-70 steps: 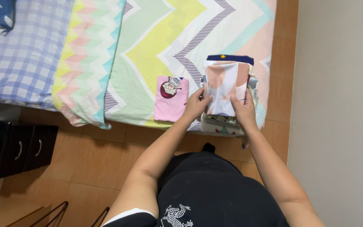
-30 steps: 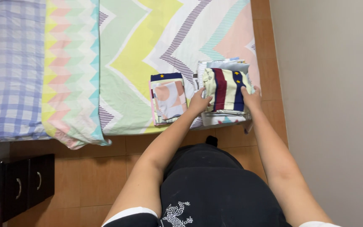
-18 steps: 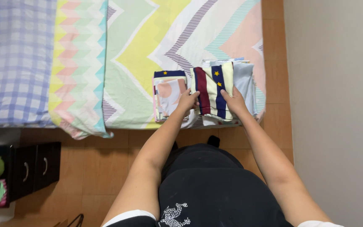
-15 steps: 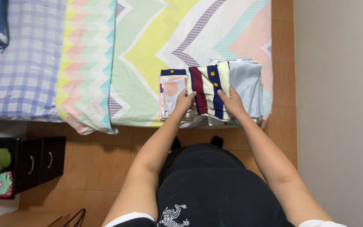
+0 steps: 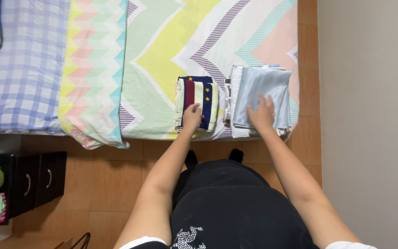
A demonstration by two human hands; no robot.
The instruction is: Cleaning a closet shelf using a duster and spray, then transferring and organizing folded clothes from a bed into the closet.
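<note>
Two small piles of folded cloth lie near the bed's front edge. My left hand rests flat on the left pile, whose top piece is striped in cream, maroon and navy with yellow stars. My right hand lies with fingers spread on the right pile, topped by a pale blue folded cloth. Neither hand grips anything.
The bed carries a zigzag-patterned sheet and a blue checked cover to the left. A dark drawer unit stands on the wooden floor at lower left. A plain wall runs along the right.
The striped star-patterned piece has gone from the right pile onto the left pile, covering the pink-and-white piece. The pale blue cloth now tops the right pile. Both hands have moved apart.
</note>
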